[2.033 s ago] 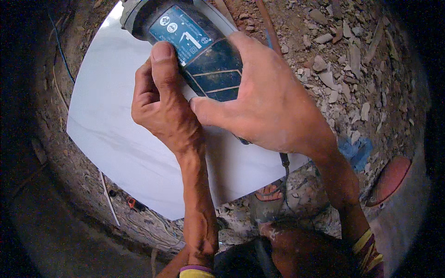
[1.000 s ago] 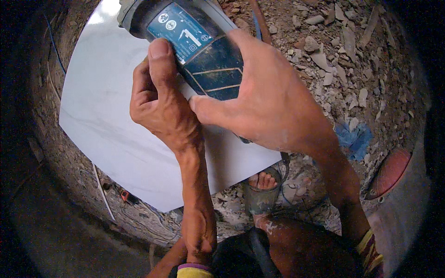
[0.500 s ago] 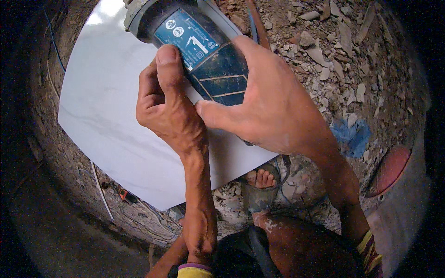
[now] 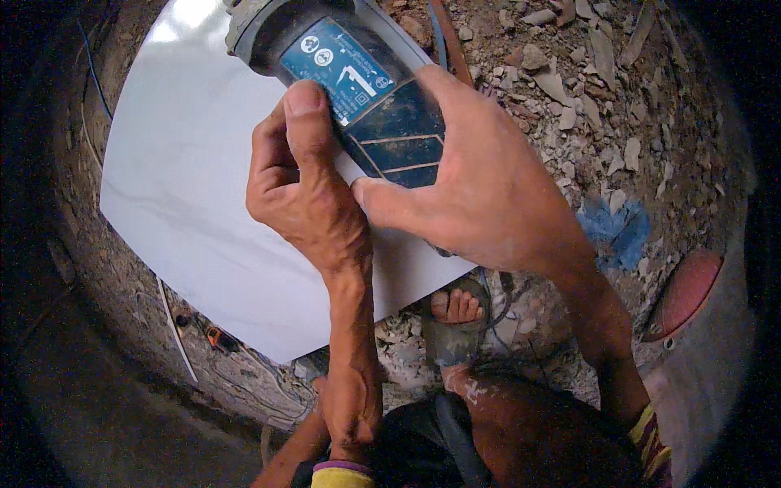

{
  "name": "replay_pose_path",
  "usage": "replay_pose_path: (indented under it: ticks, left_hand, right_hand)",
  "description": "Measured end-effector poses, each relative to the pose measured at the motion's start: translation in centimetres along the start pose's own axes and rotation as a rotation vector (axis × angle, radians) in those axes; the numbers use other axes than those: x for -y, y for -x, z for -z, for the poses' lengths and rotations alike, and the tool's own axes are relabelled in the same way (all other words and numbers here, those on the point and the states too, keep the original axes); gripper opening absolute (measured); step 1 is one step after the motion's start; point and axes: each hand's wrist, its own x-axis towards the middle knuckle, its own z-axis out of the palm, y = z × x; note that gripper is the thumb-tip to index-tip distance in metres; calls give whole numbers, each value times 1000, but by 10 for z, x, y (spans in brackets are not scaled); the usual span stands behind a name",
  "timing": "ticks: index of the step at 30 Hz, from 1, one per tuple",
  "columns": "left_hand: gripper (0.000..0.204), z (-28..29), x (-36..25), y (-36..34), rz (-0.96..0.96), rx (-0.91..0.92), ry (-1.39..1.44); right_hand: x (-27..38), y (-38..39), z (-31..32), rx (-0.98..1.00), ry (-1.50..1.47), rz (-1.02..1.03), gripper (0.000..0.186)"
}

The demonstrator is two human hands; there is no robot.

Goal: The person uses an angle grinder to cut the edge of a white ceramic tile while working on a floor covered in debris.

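A dark blue angle grinder [image 4: 392, 134] with a blue label tilts across the upper middle, over a white, faintly veined tile slab [image 4: 187, 220]. Its grey metal head lies at the top left, partly cut off by the picture's edge. My right hand [image 4: 496, 179] wraps round the grinder's right side and rear, thumb and fingers spread about the body. Closed against its left side is my left hand [image 4: 305, 175], thumb up beside the label and fingers curled; the fingertips are hidden. The right thumb tip meets the left hand near the wrist.
Broken rubble [image 4: 561, 89] covers the ground at the right. A crumpled blue plastic piece [image 4: 614, 232] and a red rounded object [image 4: 687, 297] lie there. An orange-and-black tape measure [image 4: 218, 337], a white strip [image 4: 177, 333] and cables lie lower left. My sandalled foot [image 4: 455, 313] is by the slab's near edge.
The grinder and both hands have shifted slightly to the right and down in the picture. The grip looks the same.
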Motion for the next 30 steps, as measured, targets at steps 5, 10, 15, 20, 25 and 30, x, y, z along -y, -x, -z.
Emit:
replay_pose_path:
  ticks: [5,10,15,20,25,30]
  left_hand:
    - [43,4,-3,2,60,-14,7]
    - [44,2,-7,12,82,-2,2]
    - [45,7,-7,16,68,16,-18]
    - [46,6,-10,22,102,15,-51]
    - [44,7,-5,28,86,7,-53]
    - [43,8,-9,34,93,12,-49]
  right_hand:
    - [-3,3,-6,-22,-44,61,56]
    - [-5,10,-5,-43,-59,39,56]
    - [-6,16,-3,1,-44,-12,58]
    - [-11,20,-2,15,-36,-16,58]
    - [-15,25,-3,-11,-41,3,59]
    - [-18,30,-3,6,-115,23,60]
